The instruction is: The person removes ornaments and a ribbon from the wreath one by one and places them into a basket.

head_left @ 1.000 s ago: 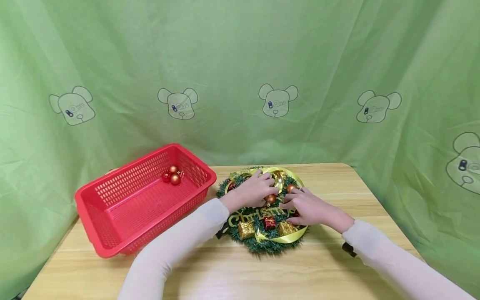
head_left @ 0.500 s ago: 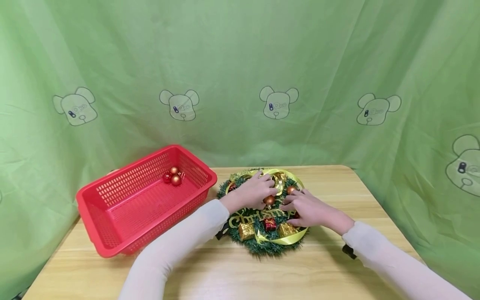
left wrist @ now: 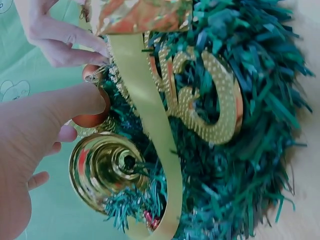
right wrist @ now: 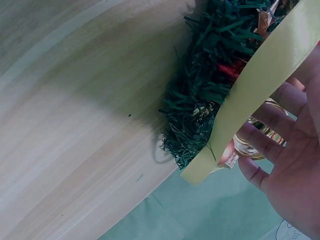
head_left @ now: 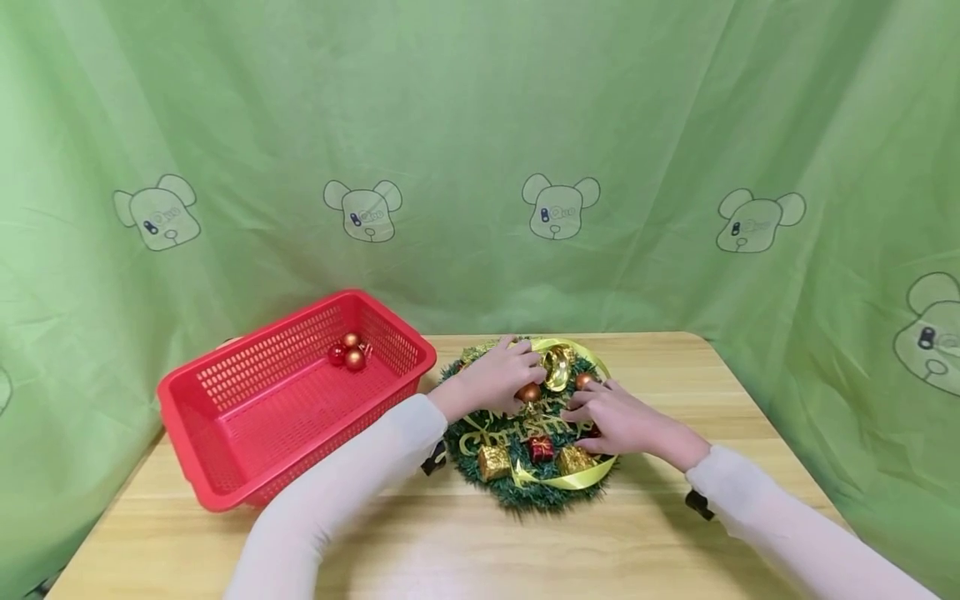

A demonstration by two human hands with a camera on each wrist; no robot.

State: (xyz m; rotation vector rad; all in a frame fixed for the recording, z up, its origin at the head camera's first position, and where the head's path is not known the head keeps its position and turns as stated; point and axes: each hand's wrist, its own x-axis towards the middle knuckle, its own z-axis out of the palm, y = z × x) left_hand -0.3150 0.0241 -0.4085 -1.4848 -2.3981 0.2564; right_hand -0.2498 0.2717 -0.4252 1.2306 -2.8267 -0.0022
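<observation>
A green tinsel wreath (head_left: 525,496) lies on the table, dressed with gold "Christmas" lettering (left wrist: 215,95), small wrapped gift boxes (head_left: 542,448) and yellow ribbon (right wrist: 260,80). Over its left side, my left hand (head_left: 491,382) holds a copper-coloured bauble (head_left: 529,392) between thumb and fingers; the thumb covers part of the bauble (left wrist: 92,120) in the left wrist view. My right hand (head_left: 618,419) rests on the wreath's right side, fingers spread and nearly straight, touching the decorations by the lettering. Beyond its fingertips sits another copper bauble (head_left: 584,381). A gold bell (left wrist: 107,172) is near the left hand.
A red perforated basket (head_left: 292,467) stands to the left, with a few red and copper baubles (head_left: 354,359) in its far corner. The wooden table (head_left: 465,550) ends at a green curtain (head_left: 450,267) behind and at the sides.
My left hand has shifted slightly left with the copper bauble, uncovering more of the gold bell. My right hand has stayed nearly in place. The head view has tilted a little.
</observation>
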